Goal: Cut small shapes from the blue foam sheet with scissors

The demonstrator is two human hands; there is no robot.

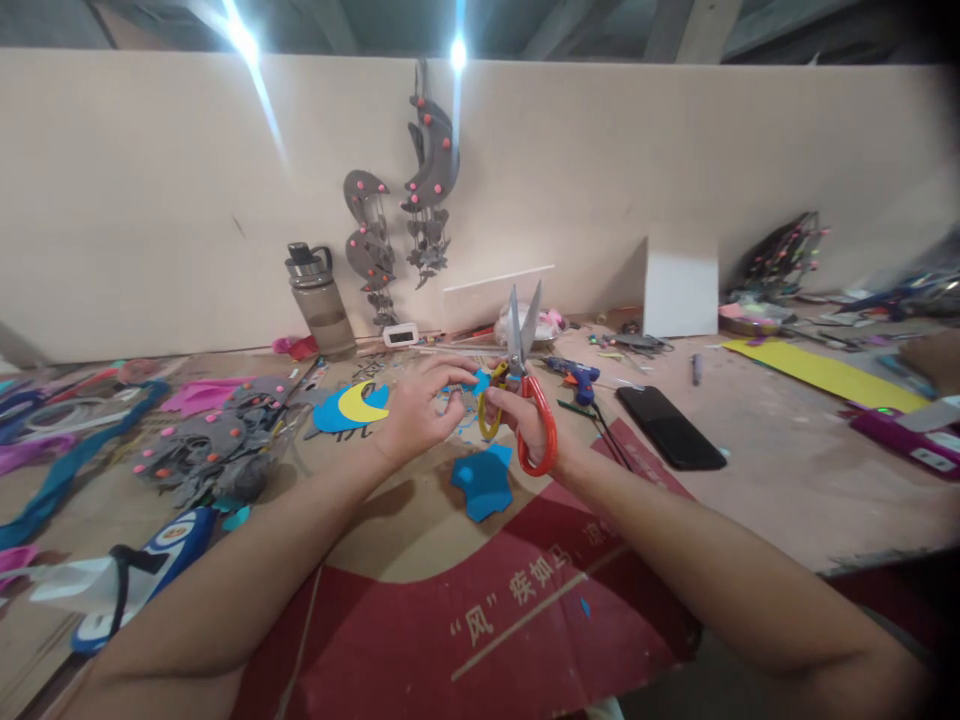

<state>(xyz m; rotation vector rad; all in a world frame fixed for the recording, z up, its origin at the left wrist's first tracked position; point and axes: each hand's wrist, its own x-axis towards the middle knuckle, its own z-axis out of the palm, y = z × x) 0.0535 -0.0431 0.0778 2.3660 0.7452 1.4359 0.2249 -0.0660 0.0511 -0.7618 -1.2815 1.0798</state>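
My right hand point(526, 422) is wrapped round a pair of scissors point(528, 345) with one red and one yellow handle loop. Their blades stand apart and point upward. Beside it, my left hand point(421, 408) has its fingers curled in a pinch at a small blue cut piece point(481, 381). That piece lies between the two hands, close to the right thumb. Below them a larger blue sheet piece point(482, 482) with a cut outline rests on the cardboard. A yellow crescent point(363, 403) lies over a blue shape point(330, 412), left of my left hand.
Red-printed cardboard point(420, 640) covers the table front. A blue glue gun point(577, 378) and black phone point(670, 427) lie at right. Grey felt pieces point(217, 440) pile at left, near a water bottle point(321, 300). Another person's hand point(934, 360) shows at far right.
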